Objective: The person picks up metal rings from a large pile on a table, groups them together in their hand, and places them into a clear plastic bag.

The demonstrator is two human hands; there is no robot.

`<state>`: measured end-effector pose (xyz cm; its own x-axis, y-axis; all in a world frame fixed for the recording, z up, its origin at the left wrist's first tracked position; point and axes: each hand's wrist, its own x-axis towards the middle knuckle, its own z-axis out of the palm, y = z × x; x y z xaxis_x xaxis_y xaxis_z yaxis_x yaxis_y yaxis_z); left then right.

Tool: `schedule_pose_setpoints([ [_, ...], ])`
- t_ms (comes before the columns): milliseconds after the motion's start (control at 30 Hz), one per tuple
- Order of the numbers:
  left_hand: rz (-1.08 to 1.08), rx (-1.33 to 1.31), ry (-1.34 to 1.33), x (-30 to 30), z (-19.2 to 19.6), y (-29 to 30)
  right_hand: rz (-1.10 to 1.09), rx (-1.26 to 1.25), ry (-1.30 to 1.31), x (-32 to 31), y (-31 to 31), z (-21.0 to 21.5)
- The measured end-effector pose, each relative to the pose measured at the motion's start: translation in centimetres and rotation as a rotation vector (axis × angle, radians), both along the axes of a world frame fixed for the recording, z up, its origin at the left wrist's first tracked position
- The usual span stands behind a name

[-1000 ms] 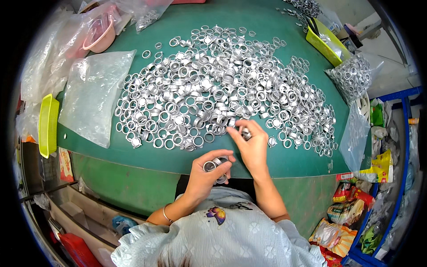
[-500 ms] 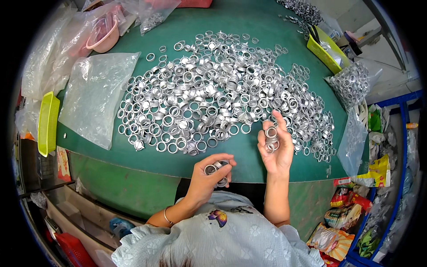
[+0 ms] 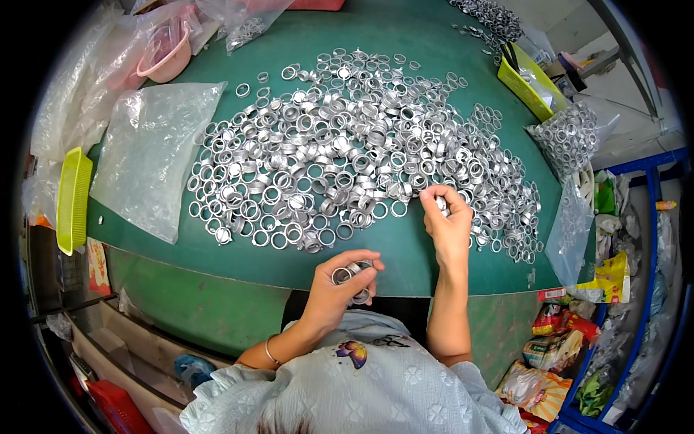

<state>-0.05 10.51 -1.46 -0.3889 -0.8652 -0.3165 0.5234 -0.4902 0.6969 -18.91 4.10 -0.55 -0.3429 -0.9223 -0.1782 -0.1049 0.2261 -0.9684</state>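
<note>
Covering most of the frame, a green table [image 3: 217, 249] carries a broad heap of silver rings [image 3: 347, 152]. The rings are short, thin-walled metal bands, matte silver, all of similar size, lying flat or on edge and overlapping; the heap runs from 10 o'clock to 3 o'clock of the table's centre, thinning to single rings along its near edge.

At 9 o'clock lies a clear plastic bag [image 3: 148, 155], flat and crinkled. Beyond it, at 10 o'clock, a pink bowl [image 3: 168, 54] sits among more plastic film. A flat yellow tray [image 3: 73, 199] hangs at the table's left edge. At 2 o'clock stands a yellow bin [image 3: 531, 87], with a bagged lot of rings [image 3: 567, 137] just beside it.

The right hand [image 3: 448, 224] rests at the heap's near right edge, about 4 o'clock, fingers pinched narrow on 1 small ring [image 3: 439, 205]. The left hand [image 3: 340, 286] is at 6 o'clock, off the table edge and close to the body, curled around a short stack of rings [image 3: 350, 278]; exact count cannot be told.
</note>
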Motion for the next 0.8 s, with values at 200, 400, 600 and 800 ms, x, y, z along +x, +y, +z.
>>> schedule_pose_setpoints([
  [200,-0.001,-0.001,-0.006,-0.1,0.2,0.0,0.043,-0.223,0.392,0.3,-0.1,-0.4],
  [400,0.0,-0.003,-0.006,0.0,0.2,0.0,0.114,-0.186,0.379,0.6,-0.1,-1.2],
  [600,0.004,-0.009,0.003,0.0,0.0,0.0,0.106,-0.002,-0.305,-0.7,1.4,0.5],
  [800,0.004,-0.005,-0.008,-0.1,0.1,-0.1,0.215,-0.196,0.761,0.8,0.8,-0.2],
])
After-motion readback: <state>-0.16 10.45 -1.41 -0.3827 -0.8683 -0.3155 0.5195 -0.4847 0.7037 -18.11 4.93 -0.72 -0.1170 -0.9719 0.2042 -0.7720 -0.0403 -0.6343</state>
